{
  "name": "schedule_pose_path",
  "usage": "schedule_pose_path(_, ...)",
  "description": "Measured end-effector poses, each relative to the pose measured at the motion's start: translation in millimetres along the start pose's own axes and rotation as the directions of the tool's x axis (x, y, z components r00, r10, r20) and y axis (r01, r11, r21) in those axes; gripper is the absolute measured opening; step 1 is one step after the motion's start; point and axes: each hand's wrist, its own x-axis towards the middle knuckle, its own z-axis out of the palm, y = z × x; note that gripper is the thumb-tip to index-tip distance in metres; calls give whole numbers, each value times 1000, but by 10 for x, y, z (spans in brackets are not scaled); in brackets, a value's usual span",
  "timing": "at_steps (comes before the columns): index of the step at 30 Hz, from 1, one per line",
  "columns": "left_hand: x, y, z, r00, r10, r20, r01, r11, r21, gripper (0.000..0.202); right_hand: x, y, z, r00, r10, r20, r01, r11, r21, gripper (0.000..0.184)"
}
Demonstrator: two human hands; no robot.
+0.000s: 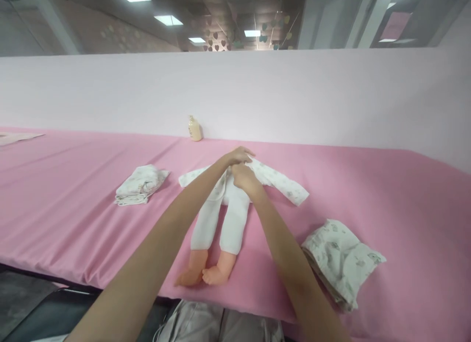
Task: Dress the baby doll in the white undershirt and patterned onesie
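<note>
A baby doll (235,219) in white trousers lies on its back, bare feet towards me. A white patterned baby shirt (281,182) is on its upper body, sleeves spread to both sides. My left hand (239,156) is over the top of the chest, fingers bent down onto the shirt. Just below it, my right hand (246,177) is closed, pinching the shirt's front. The two hands nearly touch, and the fingertips are partly hidden. No head of the doll shows; my hands and arms cover that area in part.
A pink sheet (91,185) covers the table. Folded patterned cloths lie on the left (140,185) and at the right front (340,261). A pump bottle (195,128) stands by the white wall (235,96). A flat cloth (18,137) lies far left.
</note>
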Motion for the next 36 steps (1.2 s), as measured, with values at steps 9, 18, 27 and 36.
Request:
schedule_pose_path(9, -337, -428, -81, 942, 69, -327, 21, 964, 264, 40, -56, -198, -3, 923, -337, 185, 327, 941, 86, 38)
schedule_pose_path(18, -1472, -763, 242, 899, 61, -433, -74, 997, -14, 43, -190, -96, 399, 912, -395, 108, 321, 854, 409, 27)
schedule_pose_path(27, -1943, -687, 331, 949, 200, -245, -195, 980, 43, 69, -445, 63, 780, 897, 175, -406, 293, 453, 842, 21)
schedule_pose_path(36, -1934, -735, 353, 872, 125, -474, -239, 953, -189, 37, -543, -105, 945, 849, -2, -528, 242, 890, 386, 28)
